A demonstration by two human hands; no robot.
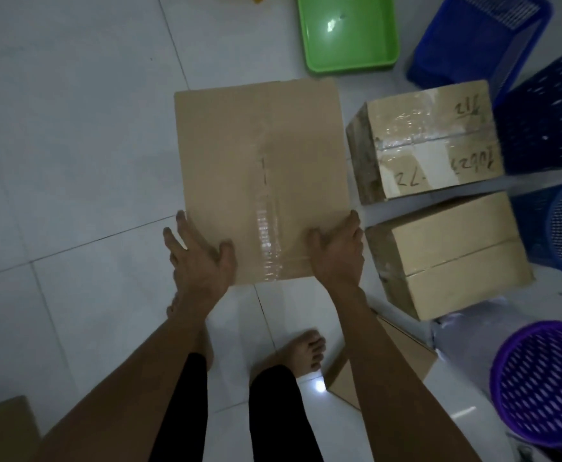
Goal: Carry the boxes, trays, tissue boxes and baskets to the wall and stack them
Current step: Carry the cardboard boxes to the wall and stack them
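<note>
Cardboard, plain brown and sealed down the middle with clear tape, makes up the large box (261, 181) at the centre of the head view; its long axis runs away from the person, the taped seam pointing the same way, towards the green tray (348, 31) at the far end. Both arms reach straight forward and down, forearms bare. The left hand (199, 258) grasps the box's near left corner, thumb lying on the top face and fingers spread down the left side. The right hand (338, 250) grips the near right corner the same way, thumb on top, fingers wrapped over the right edge. The box thus lies between and just beyond the hands, above the white tiled floor (72, 145); whether it touches the floor cannot be told. Just to its right stand a taped box with handwriting (429, 141) and, nearer, a plain smaller box (453, 255). Blue baskets (546, 121) crowd the right edge, and a purple basket (543, 381) lies at lower right. Bare feet show below the hands.
</note>
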